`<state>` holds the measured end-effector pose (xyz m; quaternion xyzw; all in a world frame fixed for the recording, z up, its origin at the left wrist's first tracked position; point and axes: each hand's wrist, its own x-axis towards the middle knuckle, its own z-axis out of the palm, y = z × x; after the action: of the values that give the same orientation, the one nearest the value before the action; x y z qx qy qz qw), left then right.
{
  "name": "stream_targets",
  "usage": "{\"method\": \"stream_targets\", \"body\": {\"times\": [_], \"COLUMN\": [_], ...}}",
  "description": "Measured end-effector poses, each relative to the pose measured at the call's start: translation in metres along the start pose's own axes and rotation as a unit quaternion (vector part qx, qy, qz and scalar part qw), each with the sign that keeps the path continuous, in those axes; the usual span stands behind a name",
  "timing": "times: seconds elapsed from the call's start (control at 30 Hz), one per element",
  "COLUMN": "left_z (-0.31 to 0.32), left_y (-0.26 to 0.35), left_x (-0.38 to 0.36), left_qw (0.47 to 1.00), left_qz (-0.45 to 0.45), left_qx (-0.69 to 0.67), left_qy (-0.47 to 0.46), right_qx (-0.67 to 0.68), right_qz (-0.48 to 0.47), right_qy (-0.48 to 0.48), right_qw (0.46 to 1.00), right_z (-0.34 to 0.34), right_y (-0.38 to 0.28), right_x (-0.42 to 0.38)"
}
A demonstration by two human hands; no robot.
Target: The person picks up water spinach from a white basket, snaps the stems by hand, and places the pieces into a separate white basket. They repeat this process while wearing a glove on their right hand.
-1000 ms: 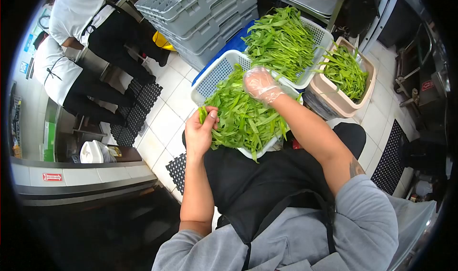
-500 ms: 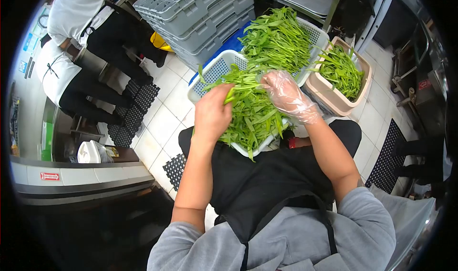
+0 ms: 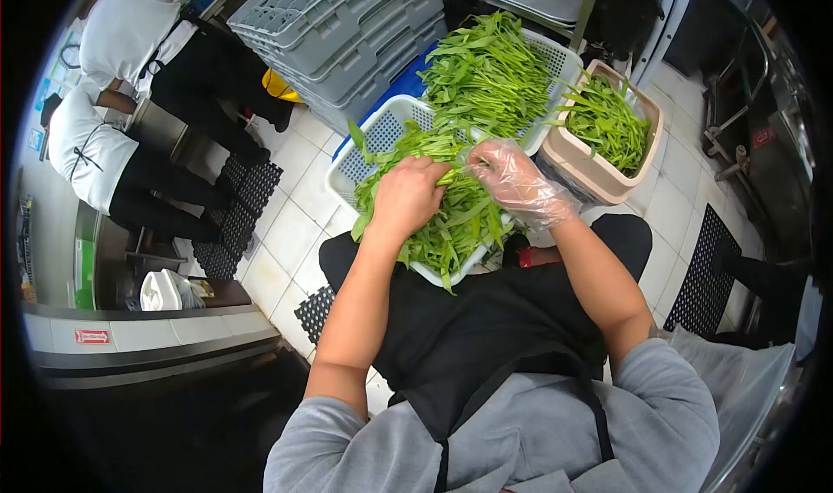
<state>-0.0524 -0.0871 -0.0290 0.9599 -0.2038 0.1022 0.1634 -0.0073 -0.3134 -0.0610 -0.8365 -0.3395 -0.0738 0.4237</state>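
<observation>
My bare left hand point(image 3: 408, 196) is closed around some leafy green stems, their cut-looking ends showing past the fingers. In a clear plastic glove, my right hand point(image 3: 514, 176) pinches the same stems a short way to the right; its fingertips are partly hidden. Beneath both hands, long-leaved greens point(image 3: 453, 226) fill a pale perforated basket point(image 3: 401, 111), some leaves hanging over its near rim. Just beyond stands a second pale basket point(image 3: 562, 64) heaped with greens point(image 3: 490, 72), the stems lying side by side.
At the right, a beige bin point(image 3: 638, 185) holds more greens point(image 3: 612, 129). Grey dishwasher racks point(image 3: 347, 33) are stacked at the back left. Two people point(image 3: 130, 38) in white shirts work at the far left. Black mats point(image 3: 239, 215) lie on the white tiled floor point(image 3: 286, 207).
My left hand has moved right and slightly down, closer to my right hand, with the stems in it. The view has shifted slightly. At the left, the co-workers have changed posture.
</observation>
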Motion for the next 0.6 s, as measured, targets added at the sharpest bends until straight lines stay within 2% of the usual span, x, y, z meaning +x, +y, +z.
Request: {"method": "stream_targets", "body": {"times": [0.1, 0.2, 0.3, 0.4, 0.43, 0.47, 0.5, 0.57, 0.6], "left_z": [0.002, 0.001, -0.008, -0.034, -0.041, -0.056, -0.070, -0.073, -0.072], "left_y": [-0.001, 0.001, 0.009, 0.008, 0.000, -0.005, -0.007, -0.017, -0.020], "left_x": [0.000, 0.000, -0.002, -0.020, -0.029, -0.040, -0.048, -0.061, -0.067], "left_qw": [1.000, 0.999, 0.987, 0.986, 0.989, 0.977, 0.945, 0.910, 0.889], "left_qz": [0.002, -0.005, -0.062, -0.136, -0.132, -0.209, -0.284, -0.323, -0.342], "left_qx": [0.010, 0.011, 0.065, 0.066, 0.064, -0.047, -0.159, -0.251, -0.295], "left_qy": [0.002, -0.032, -0.131, -0.077, -0.006, 0.011, 0.031, 0.063, 0.080], "right_qx": [-0.008, -0.023, -0.208, -0.265, -0.284, -0.172, -0.122, -0.020, -0.033], "right_qz": [-0.067, -0.080, -0.114, -0.061, -0.046, -0.055, -0.040, -0.010, -0.004], "right_qy": [0.009, -0.002, -0.034, -0.085, -0.099, -0.059, -0.040, -0.005, -0.011], "right_qw": [0.998, 0.997, 0.971, 0.959, 0.953, 0.982, 0.991, 1.000, 0.999], "right_z": [0.006, 0.012, 0.021, 0.023, 0.021, 0.021, 0.022, 0.020, 0.026], "right_y": [0.005, 0.003, -0.003, 0.011, 0.019, 0.028, 0.020, -0.006, -0.002], "right_x": [0.004, 0.009, 0.009, 0.029, 0.046, 0.070, 0.085, 0.114, 0.124]}}
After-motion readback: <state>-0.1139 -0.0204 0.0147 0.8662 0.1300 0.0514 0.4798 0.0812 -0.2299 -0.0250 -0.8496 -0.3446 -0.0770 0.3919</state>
